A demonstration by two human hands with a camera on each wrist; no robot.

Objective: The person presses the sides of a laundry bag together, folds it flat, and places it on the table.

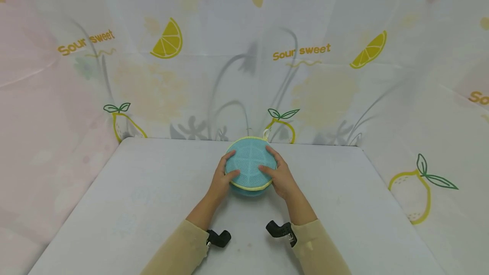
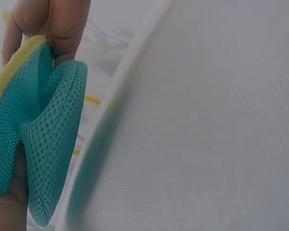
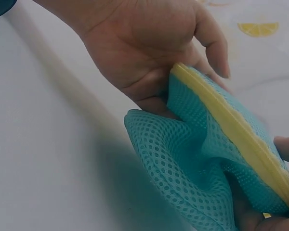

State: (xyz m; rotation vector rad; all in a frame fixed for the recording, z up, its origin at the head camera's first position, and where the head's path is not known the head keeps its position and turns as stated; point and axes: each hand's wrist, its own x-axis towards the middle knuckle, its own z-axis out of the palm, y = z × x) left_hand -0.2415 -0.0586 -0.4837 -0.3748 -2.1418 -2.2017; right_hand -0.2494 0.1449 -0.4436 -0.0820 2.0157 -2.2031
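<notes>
A round light-blue mesh laundry bag point(image 1: 250, 162) with yellow trim is held between both hands near the middle of the table. My left hand point(image 1: 220, 179) grips its left side, with the thumb across the mesh face. On the opposite side my right hand point(image 1: 282, 177) holds the rim, its thumb also lying over the face. In the left wrist view the bag point(image 2: 53, 125) shows a deep fold in its mesh side. The yellow edging point(image 3: 236, 134) runs along one rim in the right wrist view. Fingers behind the bag are partly hidden.
Under the hands lies a white table point(image 1: 160, 194). A pale curtain point(image 1: 214, 24) printed with lemons and lettering stands behind it and along both sides. A small black device point(image 1: 219, 238) sits at the left wrist, and another black device point(image 1: 279, 229) at the right.
</notes>
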